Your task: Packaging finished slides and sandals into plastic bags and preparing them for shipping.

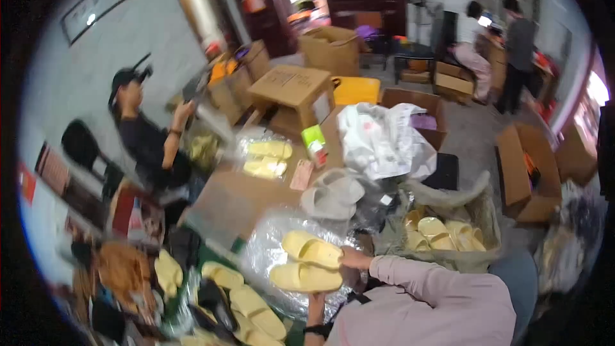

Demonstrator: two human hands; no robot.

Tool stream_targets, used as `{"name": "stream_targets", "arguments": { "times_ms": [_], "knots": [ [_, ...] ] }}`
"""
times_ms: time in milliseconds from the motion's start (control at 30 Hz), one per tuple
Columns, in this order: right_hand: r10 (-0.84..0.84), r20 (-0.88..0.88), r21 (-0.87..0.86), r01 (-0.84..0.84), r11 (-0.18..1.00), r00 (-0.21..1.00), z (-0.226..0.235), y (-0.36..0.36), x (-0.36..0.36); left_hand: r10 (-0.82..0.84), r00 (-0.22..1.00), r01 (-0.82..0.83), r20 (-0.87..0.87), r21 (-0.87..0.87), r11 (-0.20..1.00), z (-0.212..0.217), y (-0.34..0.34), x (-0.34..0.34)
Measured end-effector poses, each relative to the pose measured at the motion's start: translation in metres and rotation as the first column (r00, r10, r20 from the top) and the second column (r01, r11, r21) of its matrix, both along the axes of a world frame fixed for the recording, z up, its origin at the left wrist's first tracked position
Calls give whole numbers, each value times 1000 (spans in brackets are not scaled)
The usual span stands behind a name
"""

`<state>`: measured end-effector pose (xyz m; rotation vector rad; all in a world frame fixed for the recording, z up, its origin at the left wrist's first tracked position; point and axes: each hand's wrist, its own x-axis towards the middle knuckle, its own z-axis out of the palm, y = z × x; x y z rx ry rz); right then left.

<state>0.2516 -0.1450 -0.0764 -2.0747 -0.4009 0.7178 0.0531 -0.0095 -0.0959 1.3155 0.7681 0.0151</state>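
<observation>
A pair of pale yellow slippers [311, 248] is held side by side over a heap of clear plastic bags [259, 240]. My right hand [354, 259] grips them at their right end, its fingers closed on the edge. From below, my left hand [317, 300] holds the nearer slipper; its fingers are partly hidden underneath. Just beyond the plastic lies a grey-white pair of slippers [333, 193]. More yellow slippers [250, 304] are piled at the lower left, with a black one [216, 302] among them.
A plastic-lined box [490, 237] of yellow slippers stands at my right. Bagged yellow slippers [268, 157], a pink card [302, 174] and a white bag [384, 141] lie on the table [224, 202]. A co-worker [144, 128] sits at the left; open cartons [528, 173] stand around.
</observation>
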Motion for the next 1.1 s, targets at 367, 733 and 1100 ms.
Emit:
{"name": "stream_targets", "arguments": {
  "times_ms": [367, 733, 1100],
  "knots": [
    [543, 371, -197, -508, 839, 753, 34, 67, -31, -285, 741, 661, -608, 586, 469, 25, -38, -19],
    [670, 476, -285, -621, 731, 570, -28, 126, -15, -64, 806, 561, -589, 725, 400, 13, -71, -26],
    [578, -184, 369, -489, 790, 795, 59, 101, -3, 173, 816, 489, -551, 819, 299, 14, -97, -33]
  ]
}}
